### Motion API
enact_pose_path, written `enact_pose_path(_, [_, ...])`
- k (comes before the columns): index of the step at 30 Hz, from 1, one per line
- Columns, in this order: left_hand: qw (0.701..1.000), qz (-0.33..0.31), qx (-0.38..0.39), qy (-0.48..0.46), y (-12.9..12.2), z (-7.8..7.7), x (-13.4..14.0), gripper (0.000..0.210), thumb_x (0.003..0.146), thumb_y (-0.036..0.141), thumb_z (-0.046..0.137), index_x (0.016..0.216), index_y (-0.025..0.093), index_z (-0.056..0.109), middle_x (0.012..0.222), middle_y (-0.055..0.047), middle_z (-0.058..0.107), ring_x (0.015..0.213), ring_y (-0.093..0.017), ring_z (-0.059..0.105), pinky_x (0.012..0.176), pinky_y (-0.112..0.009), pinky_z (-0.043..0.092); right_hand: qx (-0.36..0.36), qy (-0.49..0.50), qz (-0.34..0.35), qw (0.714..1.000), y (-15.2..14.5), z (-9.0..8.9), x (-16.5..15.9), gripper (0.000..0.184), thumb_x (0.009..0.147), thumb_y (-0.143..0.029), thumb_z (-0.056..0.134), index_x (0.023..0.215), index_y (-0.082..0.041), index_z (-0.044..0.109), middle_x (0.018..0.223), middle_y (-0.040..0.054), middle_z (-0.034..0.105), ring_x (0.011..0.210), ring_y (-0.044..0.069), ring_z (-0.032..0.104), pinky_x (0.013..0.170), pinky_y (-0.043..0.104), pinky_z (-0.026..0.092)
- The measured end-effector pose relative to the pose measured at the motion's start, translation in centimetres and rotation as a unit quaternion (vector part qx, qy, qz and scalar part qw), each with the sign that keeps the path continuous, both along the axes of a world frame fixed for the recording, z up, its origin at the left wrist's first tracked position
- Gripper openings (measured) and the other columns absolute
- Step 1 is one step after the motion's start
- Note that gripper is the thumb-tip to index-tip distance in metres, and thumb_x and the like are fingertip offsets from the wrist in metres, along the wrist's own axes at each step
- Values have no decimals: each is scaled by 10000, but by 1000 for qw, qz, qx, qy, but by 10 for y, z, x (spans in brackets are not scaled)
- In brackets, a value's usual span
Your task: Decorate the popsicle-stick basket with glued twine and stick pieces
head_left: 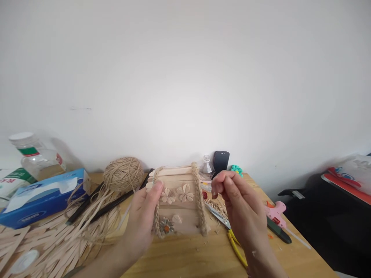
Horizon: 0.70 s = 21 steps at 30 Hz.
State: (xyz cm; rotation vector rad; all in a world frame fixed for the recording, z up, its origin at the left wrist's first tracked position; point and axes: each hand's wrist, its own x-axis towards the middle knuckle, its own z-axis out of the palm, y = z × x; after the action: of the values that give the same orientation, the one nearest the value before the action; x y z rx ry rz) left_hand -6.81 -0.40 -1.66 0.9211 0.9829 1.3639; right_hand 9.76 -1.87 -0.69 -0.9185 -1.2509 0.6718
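Craft-stick panel (182, 210) at lower centre of frame, raised in front of a wooden table (174, 258), decorated face toward the camera. Left hand (142, 212) grips the panel at its left edge, thumb pressed on the front face; the fingers behind are mostly hidden. Right hand (245, 202) is just right of the panel, apart from it, thumb and index fingertips brought together in a narrow pinch; cannot tell whether anything small lies between them. Panel carries braided twine (198, 200) along both side edges, two pale petal flowers (184, 193) across the middle, a lone pale petal piece (177, 219) lower down, and a dark flower with orange centre (166, 226) at its lower left corner. Scissors (218, 216) with yellow handles lie right of centre, partly covered by the right hand, near a scatter of wood shavings. Pink glue gun (276, 210) at lower right, beside a dark-handled tool (278, 229). Behind the right hand, near the wall: smartphone (221, 160), small clear bottle (206, 166), teal flower (237, 169). Left side of frame: twine ball (124, 173), blue tissue box (43, 210), clear jar (40, 158) with white lid; loose thin wooden strips (66, 235) cover the lower left.
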Motion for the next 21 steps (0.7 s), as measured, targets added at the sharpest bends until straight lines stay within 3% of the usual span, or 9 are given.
enact_pose_path(2, [998, -18, -34, -50, -1, -1, 1, 366, 660, 457, 690, 480, 183, 527, 410, 31, 509, 468, -152, 525, 459, -234, 425, 3, -56, -25, 998, -7, 2, 1, 132, 867, -290, 586, 785, -208, 650, 662, -4, 596, 612, 122, 555, 546, 218, 469])
enact_pose_path(5, [999, 7, -24, -32, 0, -5, 2, 356, 623, 483, 698, 498, 171, 582, 442, 2, 568, 529, -183, 574, 498, -251, 466, 66, -150, -72, 984, -18, 6, 1, 70, 823, -177, 632, 842, -237, 661, 736, -5, 653, 659, 134, 594, 588, 237, 488])
enact_pose_path(8, [999, 23, 32, -6, 1, -12, 3, 331, 650, 477, 669, 552, 163, 638, 480, -28, 612, 559, -212, 597, 545, -295, 503, 189, -269, -101, 939, -31, 11, -6, 229, 784, -52, 610, 933, -223, 644, 768, 10, 629, 706, 141, 588, 622, 253, 491])
enact_pose_path(10, [998, 37, 59, -3, 2, -18, 2, 281, 669, 442, 663, 604, 168, 665, 547, -44, 658, 598, -225, 611, 590, -316, 517, 243, -335, -132, 900, -38, 13, -13, 236, 738, -4, 621, 884, -189, 633, 723, 12, 587, 641, 129, 556, 567, 247, 480])
enact_pose_path(14, [994, 62, 92, 4, 1, -32, -3, 234, 656, 406, 689, 626, 174, 678, 635, -53, 699, 650, -236, 630, 627, -314, 519, 274, -402, -203, 850, -42, 11, -25, 195, 731, 14, 635, 790, -170, 612, 643, 11, 568, 558, 119, 508, 503, 249, 446])
enact_pose_path(18, [992, 69, 102, 5, -3, -39, -8, 301, 686, 442, 665, 607, 152, 674, 598, -55, 688, 622, -240, 643, 581, -304, 522, 287, -437, -210, 826, -37, 8, -25, 140, 784, -34, 619, 841, -162, 624, 648, 19, 599, 573, 129, 525, 524, 266, 451])
enact_pose_path(21, [994, 62, 92, -8, -8, -33, -8, 280, 694, 424, 674, 601, 160, 673, 614, -47, 694, 700, -249, 663, 663, -307, 539, 293, -446, -209, 820, -34, 6, -22, 137, 802, -54, 620, 887, -161, 632, 665, 23, 616, 579, 130, 526, 525, 271, 454])
